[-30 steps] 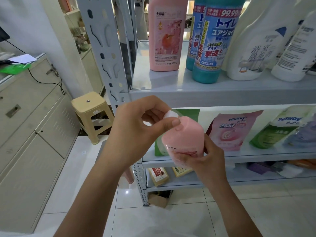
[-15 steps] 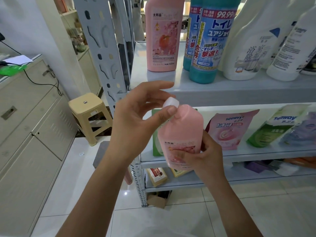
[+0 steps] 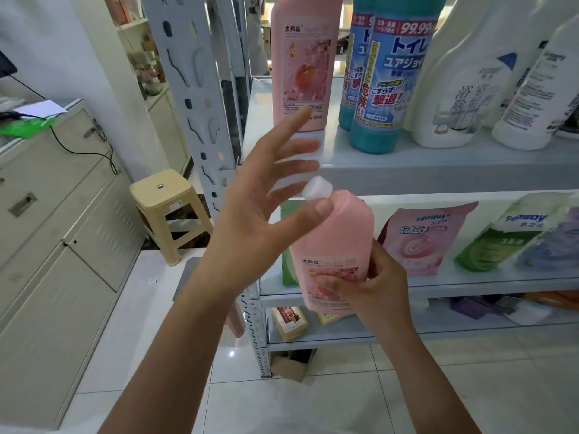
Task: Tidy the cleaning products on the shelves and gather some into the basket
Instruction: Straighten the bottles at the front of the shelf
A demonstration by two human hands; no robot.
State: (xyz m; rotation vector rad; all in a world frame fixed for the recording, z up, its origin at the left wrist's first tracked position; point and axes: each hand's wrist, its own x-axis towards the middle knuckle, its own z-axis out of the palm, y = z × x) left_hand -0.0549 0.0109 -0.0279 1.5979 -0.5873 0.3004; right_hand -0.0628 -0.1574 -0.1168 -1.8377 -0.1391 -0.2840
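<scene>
Centrally, the right hand (image 3: 376, 289) grips the pink bottle (image 3: 338, 239) low on its body, near upright, white cap (image 3: 317, 187) leaning upper left. The left hand (image 3: 260, 211) is spread wide, only its thumb touching the bottle's shoulder. The upper shelf (image 3: 438, 177) lies directly above the cap.

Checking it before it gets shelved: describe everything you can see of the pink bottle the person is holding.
The pink bottle looks like matte opaque plastic, with rounded shoulders and a small white cap on top. Its front label shows pink blossom artwork. It is held roughly upright in front of the shelves. The right hand grips its lower part; the left hand is spread, thumb tip touching the shoulder by the cap.
</scene>
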